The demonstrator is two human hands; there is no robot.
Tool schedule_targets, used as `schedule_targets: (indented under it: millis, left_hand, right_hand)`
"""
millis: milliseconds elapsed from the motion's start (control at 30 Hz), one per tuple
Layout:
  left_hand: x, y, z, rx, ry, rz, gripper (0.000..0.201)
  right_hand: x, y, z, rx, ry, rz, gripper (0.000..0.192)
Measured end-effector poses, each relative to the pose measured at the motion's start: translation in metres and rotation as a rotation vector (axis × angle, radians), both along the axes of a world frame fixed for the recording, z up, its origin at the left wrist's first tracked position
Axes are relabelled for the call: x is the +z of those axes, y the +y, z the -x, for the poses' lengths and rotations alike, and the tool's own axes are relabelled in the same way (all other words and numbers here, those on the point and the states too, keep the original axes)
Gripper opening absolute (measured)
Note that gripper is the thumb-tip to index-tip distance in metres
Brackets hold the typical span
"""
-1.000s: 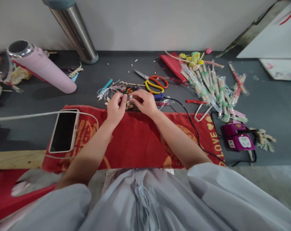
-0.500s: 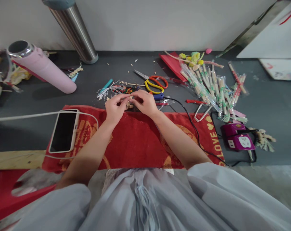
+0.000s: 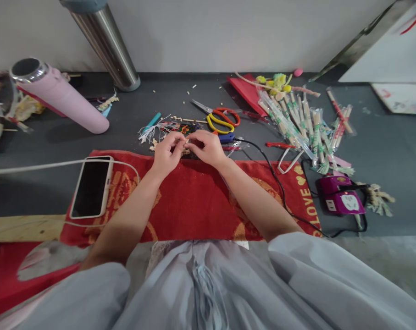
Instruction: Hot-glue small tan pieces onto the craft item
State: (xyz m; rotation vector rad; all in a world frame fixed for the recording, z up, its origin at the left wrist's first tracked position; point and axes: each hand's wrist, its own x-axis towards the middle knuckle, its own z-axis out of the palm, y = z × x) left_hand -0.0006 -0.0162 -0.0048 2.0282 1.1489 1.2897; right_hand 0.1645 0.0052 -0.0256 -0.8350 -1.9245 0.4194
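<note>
Piece (image 3: 186, 141) between fingers (image 3: 178, 147), long axis unclear

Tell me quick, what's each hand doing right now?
Left hand: closed, fingertips pinching a tiny, lumpy, pale beige piece.
Right hand: closed, seemingly pinching that piece too; its material can't be told.

Likely a handicraft workshop: scissors (image 3: 213, 112) at upper centre, plastic-wrapped sticks (image 3: 306, 120) at right, on a grey worktable (image 3: 383, 151).

The person's left hand (image 3: 168, 152) has shifted toward the scissors (image 3: 220, 121); its fingertips, apart from the right hand (image 3: 208, 147) a second ago, now meet it at a small pale piece (image 3: 186, 141)
</note>
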Motion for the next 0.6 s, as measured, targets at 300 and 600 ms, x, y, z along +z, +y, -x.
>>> schedule_targets:
  millis: [300,600]
  left_hand:
    - [-0.009,0.0,-0.001,0.034,-0.019,0.061,0.035]
    - [-0.011,0.007,-0.002,0.246,-0.319,0.244,0.048]
  right_hand:
    - [0.0,0.0,0.0,0.006,0.001,0.009,0.028]
    - [0.001,0.0,0.0,-0.025,-0.037,0.035,0.029]
